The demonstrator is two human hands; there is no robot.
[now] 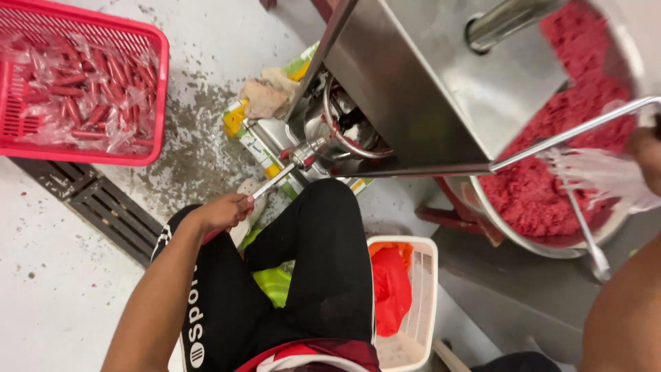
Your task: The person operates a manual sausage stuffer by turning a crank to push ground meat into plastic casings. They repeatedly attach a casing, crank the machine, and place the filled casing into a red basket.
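Floor: pale grey concrete floor point(62, 289), wet and speckled with dark grit around 11 o'clock. A dark slotted metal drain grate point(103, 207) runs diagonally at 9 o'clock. Red plastic mesh basket point(148, 89) at 10 o'clock, filled with clear bags of red sausages point(82, 89).

Centre, 12 o'clock: a stainless steel machine with a sloping sheet-metal housing point(406, 89). Wide steel bowl point(606, 227) at 2 o'clock, holding pink-red minced meat point(571, 117). White plastic crate point(420, 296) with red and orange bags at 5 o'clock, beside the person's black-trousered knee.

Left hand point(224, 210): grip closed around the end of a thin steel lever handle point(275, 180) that sticks out from the machine's underside, at 8 o'clock from the housing.

Right hand point(647, 155): at the frame's 3 o'clock edge, mostly cut off; touching a bunch of translucent whitish casing point(592, 176) over the bowl. Cannot tell how far that grip is closed.
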